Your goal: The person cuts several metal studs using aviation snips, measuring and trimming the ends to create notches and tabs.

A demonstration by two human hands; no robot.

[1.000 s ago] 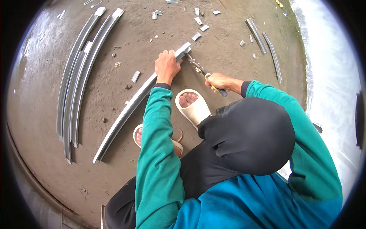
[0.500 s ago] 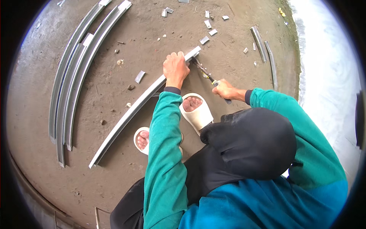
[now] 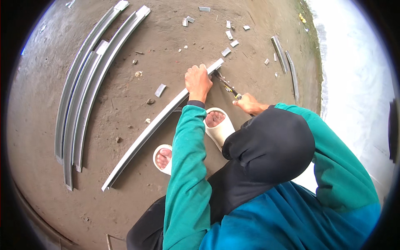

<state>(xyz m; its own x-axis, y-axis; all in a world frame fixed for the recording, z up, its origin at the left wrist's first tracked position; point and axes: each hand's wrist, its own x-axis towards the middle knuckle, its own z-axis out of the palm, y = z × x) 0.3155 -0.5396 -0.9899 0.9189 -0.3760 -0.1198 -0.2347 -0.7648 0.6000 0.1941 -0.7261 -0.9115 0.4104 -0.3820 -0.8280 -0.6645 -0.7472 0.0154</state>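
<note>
The left hand (image 3: pixel 198 82) is clenched over the far end of a long grey metal channel (image 3: pixel 146 134) that lies slanting across the middle of the bare concrete floor (image 3: pixel 125 200). The right hand (image 3: pixel 250 104) grasps the handle of tin snips (image 3: pixel 227 85), whose blades meet the channel's far tip. White sandals (image 3: pixel 219 131) stand just beside the channel. A bundle of curved metal channels (image 3: pixel 81 96) lies towards the floor's left edge; small metal offcuts (image 3: pixel 227 51) are scattered near its far edge.
</note>
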